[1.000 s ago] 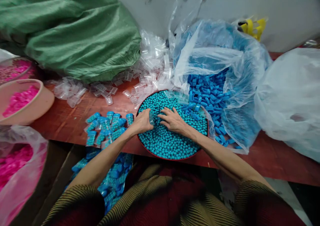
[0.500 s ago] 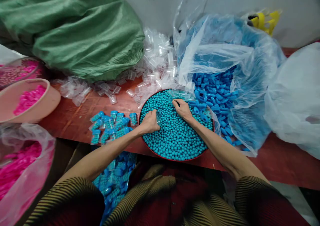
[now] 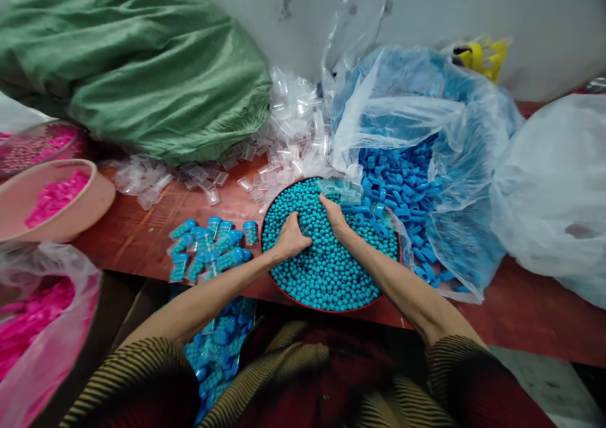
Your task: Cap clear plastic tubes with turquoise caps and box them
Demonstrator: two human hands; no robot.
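1. 2 bare hands at work: left hand (image 3: 290, 237) and right hand (image 3: 335, 216), both among the blue-green beads (image 3: 331, 283) in a red-rimmed bowl (image 3: 326, 310) on the table (image 3: 521, 314).
2. Left grip: thumb raised, apart from the fingers that go down toward the beads. Cannot tell if anything is pinched; too small to see.
3. Right grip: thumb points to the far side, fingers hidden low among the beads. Spread or pressed together, cannot tell.
4. Step, as judged: gathering beads by hand. Best done with cupped fingers and a low wrist, bringing the right palm toward the left in short strokes.
5. Bowl looks full near the rim, so hard sweeps could spill beads. Work the middle, go easy.
6. Clear cases (image 3: 348, 191) lie at the far side of the bowl, loose blue caps (image 3: 379, 226) on its right. Right hand should stay off both, or they may get dragged in.
7. Capped cases (image 3: 203, 242) lie on the table left of the bowl, near the left forearm (image 3: 203, 302). Hold the elbow clear; a bump could scatter them.
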